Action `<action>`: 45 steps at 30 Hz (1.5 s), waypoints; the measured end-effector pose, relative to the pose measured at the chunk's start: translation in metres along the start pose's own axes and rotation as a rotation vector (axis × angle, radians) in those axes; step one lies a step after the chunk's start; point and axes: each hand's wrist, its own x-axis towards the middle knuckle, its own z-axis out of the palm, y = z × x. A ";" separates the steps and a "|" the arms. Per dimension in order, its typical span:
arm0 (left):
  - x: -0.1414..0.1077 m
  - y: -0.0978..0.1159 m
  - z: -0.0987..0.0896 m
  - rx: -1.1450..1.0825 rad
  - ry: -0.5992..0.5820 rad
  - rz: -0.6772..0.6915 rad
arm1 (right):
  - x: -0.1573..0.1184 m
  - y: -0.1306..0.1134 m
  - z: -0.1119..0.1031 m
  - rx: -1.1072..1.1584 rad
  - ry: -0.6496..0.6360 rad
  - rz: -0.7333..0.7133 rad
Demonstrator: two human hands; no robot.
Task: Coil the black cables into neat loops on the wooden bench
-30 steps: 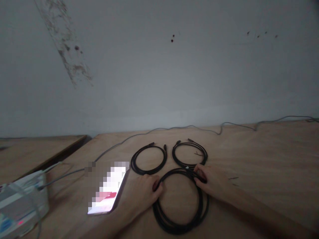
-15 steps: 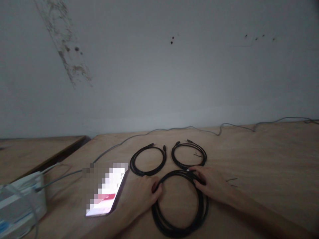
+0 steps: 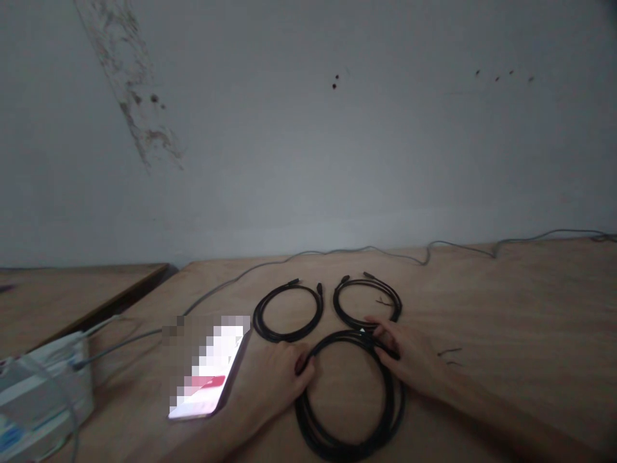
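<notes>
A coiled black cable lies on the wooden table, nearest to me. My left hand pinches the coil's upper left side between thumb and fingers. On the upper right side, my right hand grips the same coil, thumb below and fingers over it. A small white spot shows on the coil near my right fingertips. Farther back lie two more coiled black cables, the left coil and the right coil, each with its plug ends pointing away from me.
A phone with a lit, partly blurred screen lies left of my left hand. At the far left is a white power strip or box with cords. A grey cord runs along the wall. Short black ties lie to the right.
My right index finger has lifted slightly off the coil, showing the white spot. Both hands stay on the coil. The whole view has shifted a little.
</notes>
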 end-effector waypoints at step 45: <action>0.002 -0.003 0.004 -0.029 0.028 -0.017 | 0.014 0.014 -0.099 -0.342 -0.361 0.127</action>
